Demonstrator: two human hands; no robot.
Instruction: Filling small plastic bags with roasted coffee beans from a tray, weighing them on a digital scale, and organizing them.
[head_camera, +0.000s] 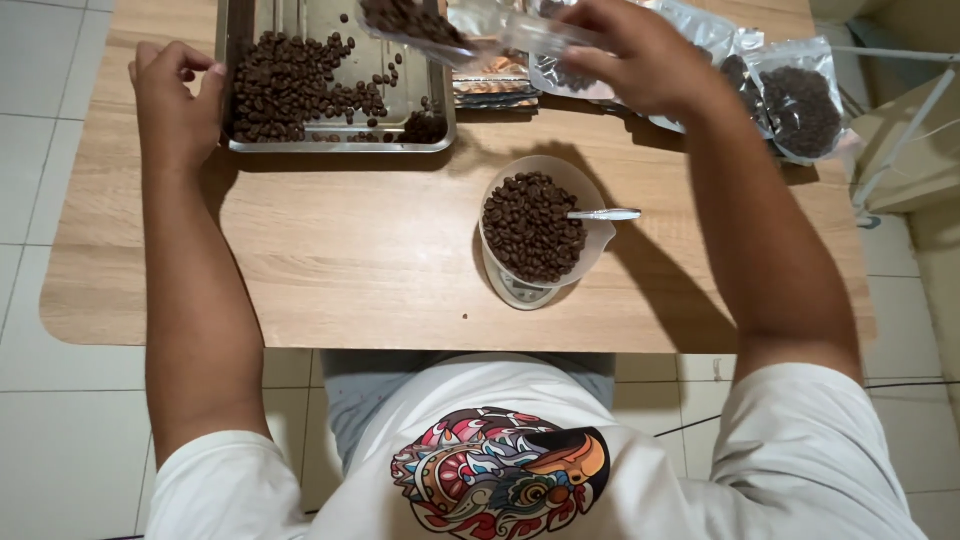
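Seated at a wooden table (330, 260), a person in a white printed shirt (500, 470) is sorting coffee beans.

Nearest the person, a clear bowl of beans (533, 228) is sitting on a small scale (520, 290), with a white spoon handle (603, 214) lying over the bowl's right rim. Beyond the bowl and to its left, the left hand (175, 100) is curling its fingers against the left edge of a metal tray (420, 135) scattered with beans, steadying it. Directly beyond the bowl, the right hand (640, 55) is pinching a clear pouch of beans (440, 25), tilting it over the tray. This looks like the emptying step; next, the pouch likely needs tipping further. Filled pouches (800, 100) are lying to the bowl's far right.
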